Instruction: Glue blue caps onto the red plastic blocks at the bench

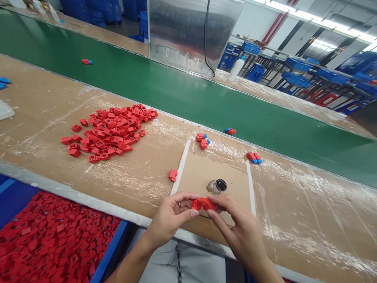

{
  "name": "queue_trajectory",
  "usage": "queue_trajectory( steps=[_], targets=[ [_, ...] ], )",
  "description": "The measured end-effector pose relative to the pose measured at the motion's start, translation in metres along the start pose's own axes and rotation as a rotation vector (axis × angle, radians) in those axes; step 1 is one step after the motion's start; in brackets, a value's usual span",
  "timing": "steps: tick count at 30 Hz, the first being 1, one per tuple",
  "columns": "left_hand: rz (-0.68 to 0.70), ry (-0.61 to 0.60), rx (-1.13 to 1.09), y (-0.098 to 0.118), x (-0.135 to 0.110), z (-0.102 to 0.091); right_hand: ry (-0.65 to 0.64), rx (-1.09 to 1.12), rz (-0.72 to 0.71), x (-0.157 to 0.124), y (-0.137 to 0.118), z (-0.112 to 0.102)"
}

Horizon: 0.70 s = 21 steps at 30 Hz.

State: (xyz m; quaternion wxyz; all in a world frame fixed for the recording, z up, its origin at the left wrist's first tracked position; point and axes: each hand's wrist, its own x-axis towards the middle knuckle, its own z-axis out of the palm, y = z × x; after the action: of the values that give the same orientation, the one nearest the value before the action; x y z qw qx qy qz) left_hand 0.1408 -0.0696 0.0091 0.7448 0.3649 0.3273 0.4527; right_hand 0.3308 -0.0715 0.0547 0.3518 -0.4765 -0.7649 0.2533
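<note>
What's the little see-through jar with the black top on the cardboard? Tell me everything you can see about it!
The little jar looks like clear glass, with a round, shiny black end that may be a lid. It lies tilted on its side, black end toward the upper right, on a tan cardboard sheet between two white strips. Only the cardboard seems to touch it. Just below it, the left hand and right hand hold a red piece. I can't tell what's inside.

Head-worn view, looking forward and down, close above the left hand (pixel 171 218) and right hand (pixel 240 232), at the cardboard-topped workbench (pixel 141 188), green conveyor belt (pixel 165 90) beyond it
</note>
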Motion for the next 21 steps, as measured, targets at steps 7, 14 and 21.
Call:
queue_trajectory(
  steps=[7, 14, 21],
  targets=[
    [-0.001, 0.012, -0.008, -0.001, 0.0, 0.0, -0.031, 0.041, -0.015, -0.003, 0.003, 0.003],
    [-0.01, 0.066, 0.029, -0.002, 0.0, 0.002, -0.119, 0.079, -0.036, -0.007, 0.008, 0.007],
    [-0.029, 0.048, 0.062, -0.002, -0.001, 0.004, -0.158, 0.111, -0.044, -0.01, 0.014, 0.013]
  ],
)
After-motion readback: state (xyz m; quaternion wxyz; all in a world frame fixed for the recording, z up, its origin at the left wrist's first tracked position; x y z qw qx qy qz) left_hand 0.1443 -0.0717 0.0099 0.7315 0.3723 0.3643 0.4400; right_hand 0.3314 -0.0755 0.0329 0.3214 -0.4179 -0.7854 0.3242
